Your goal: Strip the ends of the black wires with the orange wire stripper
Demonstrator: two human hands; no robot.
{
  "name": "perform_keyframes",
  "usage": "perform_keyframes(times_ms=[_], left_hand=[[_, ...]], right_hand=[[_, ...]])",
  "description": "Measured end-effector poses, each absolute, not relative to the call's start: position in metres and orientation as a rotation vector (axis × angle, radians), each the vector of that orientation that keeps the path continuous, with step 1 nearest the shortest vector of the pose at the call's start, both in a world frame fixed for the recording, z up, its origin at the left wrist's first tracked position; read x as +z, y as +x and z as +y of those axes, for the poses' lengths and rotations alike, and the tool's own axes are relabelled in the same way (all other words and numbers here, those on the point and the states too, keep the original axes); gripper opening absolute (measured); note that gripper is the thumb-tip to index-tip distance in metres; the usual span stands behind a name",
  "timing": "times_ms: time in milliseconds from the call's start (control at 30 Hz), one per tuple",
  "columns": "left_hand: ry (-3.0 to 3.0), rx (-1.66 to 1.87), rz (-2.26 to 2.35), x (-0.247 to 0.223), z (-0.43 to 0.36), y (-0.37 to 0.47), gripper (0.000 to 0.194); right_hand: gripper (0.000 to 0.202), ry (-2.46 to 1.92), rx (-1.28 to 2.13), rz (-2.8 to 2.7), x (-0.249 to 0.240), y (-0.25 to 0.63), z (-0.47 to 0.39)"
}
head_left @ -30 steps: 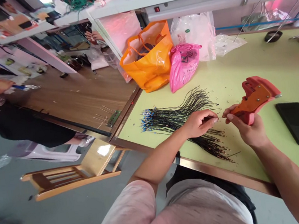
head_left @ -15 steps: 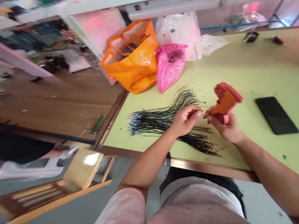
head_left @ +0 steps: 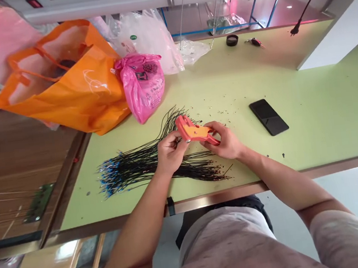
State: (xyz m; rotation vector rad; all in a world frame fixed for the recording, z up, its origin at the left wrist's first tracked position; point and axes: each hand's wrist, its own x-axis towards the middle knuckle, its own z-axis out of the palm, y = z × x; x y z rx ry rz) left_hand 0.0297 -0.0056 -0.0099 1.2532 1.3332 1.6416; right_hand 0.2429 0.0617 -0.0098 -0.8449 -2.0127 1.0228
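A red and orange hand tool (head_left: 196, 132) is held by its handles in my right hand (head_left: 223, 139), its head pointing left. The fingers of my left hand (head_left: 171, 152) are pinched together right at the tool's head; what they hold is too small to make out. Under both hands lies a spread bundle of thin black wires (head_left: 143, 164) on the green tabletop (head_left: 250, 160). The wires have blue ends (head_left: 111, 177) at the left and reddish-brown ends at the right.
An orange bag (head_left: 95, 92), a pink bag (head_left: 145, 86) and clear plastic bags (head_left: 150, 37) stand at the back left. A black phone (head_left: 268, 117) lies to the right. Farther back are a black ring (head_left: 232, 40), keys (head_left: 255, 42) and a hanging plug (head_left: 296, 29).
The view has swung to the right. The tool's head has turned to point left and now meets my left fingers, where before the tool pointed up and away from them.
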Motion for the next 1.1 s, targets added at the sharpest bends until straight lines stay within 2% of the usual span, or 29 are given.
perform_keyframes(times_ms=[167, 367, 733, 967, 1100], left_hand=[[1.238, 1.663, 1.322, -0.019, -0.003, 0.026, 0.042], [1.385, 1.530, 1.401, -0.011, -0.011, 0.027, 0.043], [1.795, 1.531, 1.434, -0.012, -0.010, 0.029, 0.022], [1.740, 1.534, 1.474, -0.007, -0.010, 0.030, 0.019], [1.436, 1.549, 1.445, -0.011, -0.009, 0.028, 0.036]], right_hand=[[0.042, -0.811, 0.901, -2.029, -0.012, 0.240, 0.058], [0.044, -0.796, 1.326, -1.727, -0.006, 0.238, 0.057], [0.054, -0.765, 1.455, -1.585, -0.010, 0.235, 0.061], [0.039, -0.815, 1.315, -1.715, -0.005, 0.239, 0.058], [0.037, -0.899, 1.132, -1.849, -0.007, 0.239, 0.057]])
